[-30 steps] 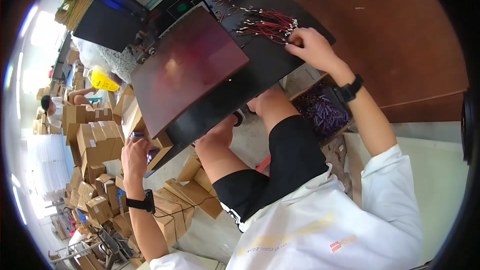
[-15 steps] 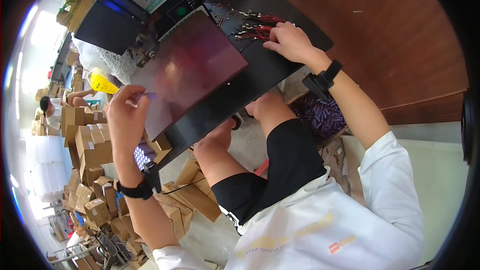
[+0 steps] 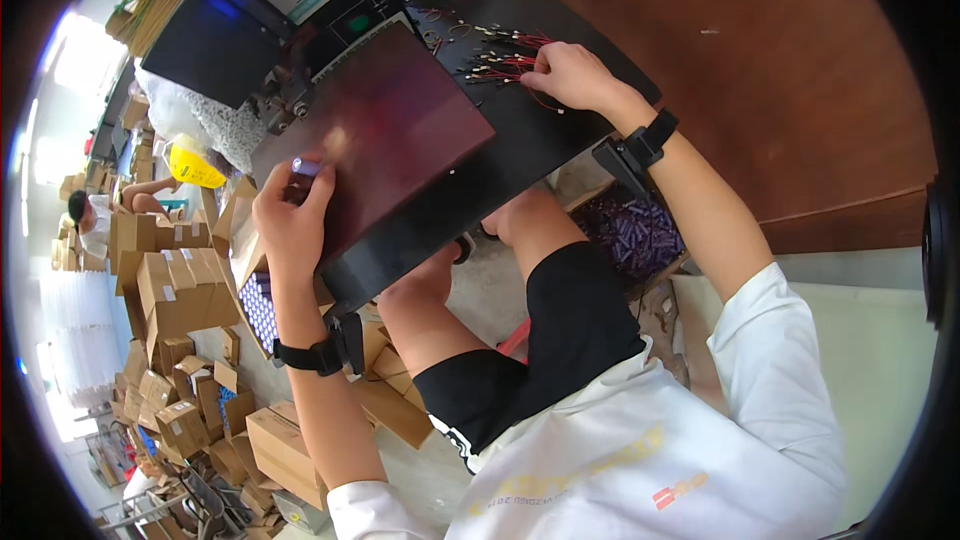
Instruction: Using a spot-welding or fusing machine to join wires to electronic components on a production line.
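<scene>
My left hand (image 3: 292, 215) pinches a small purple cylindrical battery cell (image 3: 306, 168) between thumb and fingers, over the left edge of a dark reddish, glossy board (image 3: 400, 130). On the black table, my right hand (image 3: 577, 77) is closed at the near end of a bunch of red and black wire leads (image 3: 505, 62) with small white connectors. Its fingertips are on the red wires; how many leads they grip is hidden. Behind the board stands a black machine (image 3: 345, 25) with a lit screen and buttons, its metal head (image 3: 290, 112) low over the board.
A carton of upright cells (image 3: 257, 312) stands by my left forearm. Below the table, a box (image 3: 632, 235) holds many loose purple cells. Stacked cartons (image 3: 180, 290) fill the left side, where another person (image 3: 92, 220) sits. A brown wooden panel (image 3: 780, 80) rises at right.
My left hand has moved right and slightly down to the board's edge, and the purple cell now shows clearly. My right hand has shifted slightly left, and one red lead now sticks out below it.
</scene>
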A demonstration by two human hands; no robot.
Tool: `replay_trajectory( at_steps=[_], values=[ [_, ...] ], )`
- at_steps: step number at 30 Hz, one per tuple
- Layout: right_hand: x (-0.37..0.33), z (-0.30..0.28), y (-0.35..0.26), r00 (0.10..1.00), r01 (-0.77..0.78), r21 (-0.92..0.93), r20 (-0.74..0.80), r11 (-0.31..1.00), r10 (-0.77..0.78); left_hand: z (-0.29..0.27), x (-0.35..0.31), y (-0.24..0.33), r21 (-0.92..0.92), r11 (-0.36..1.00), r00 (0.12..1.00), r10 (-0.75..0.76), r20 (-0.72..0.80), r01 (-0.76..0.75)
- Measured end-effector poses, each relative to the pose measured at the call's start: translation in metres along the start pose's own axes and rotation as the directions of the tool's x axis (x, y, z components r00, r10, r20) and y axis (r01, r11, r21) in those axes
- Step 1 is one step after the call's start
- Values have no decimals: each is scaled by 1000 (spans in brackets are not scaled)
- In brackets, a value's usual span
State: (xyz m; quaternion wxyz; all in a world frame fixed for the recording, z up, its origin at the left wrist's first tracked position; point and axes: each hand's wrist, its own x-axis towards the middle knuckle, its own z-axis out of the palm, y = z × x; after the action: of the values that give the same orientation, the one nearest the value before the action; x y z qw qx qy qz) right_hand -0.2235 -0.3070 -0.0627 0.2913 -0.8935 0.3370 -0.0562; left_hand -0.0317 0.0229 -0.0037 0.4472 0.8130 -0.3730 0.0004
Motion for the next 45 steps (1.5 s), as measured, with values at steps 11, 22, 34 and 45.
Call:
replay_trajectory(
  at_steps=[11, 22, 34, 45],
  values=[
    [5, -4, -8, 998, 30, 23, 53, 999, -31, 2, -2, 0, 8, 1000, 1000, -5, -9, 6],
    [3, -55, -3, 996, -8, 433, 80, 901, -29, -2, 0, -7, -63, 995, 996, 81, -21, -83],
    [-23, -26, -110, 917, 314, 667, -28, 675, -398, -1, 0, -5, 243, 967, 993, 99, -65, -80],
    [2, 23, -151, 894, 355, 722, -78, 593, -441, 19, 37, -17, 157, 977, 990, 143, 3, -141]
  ],
)
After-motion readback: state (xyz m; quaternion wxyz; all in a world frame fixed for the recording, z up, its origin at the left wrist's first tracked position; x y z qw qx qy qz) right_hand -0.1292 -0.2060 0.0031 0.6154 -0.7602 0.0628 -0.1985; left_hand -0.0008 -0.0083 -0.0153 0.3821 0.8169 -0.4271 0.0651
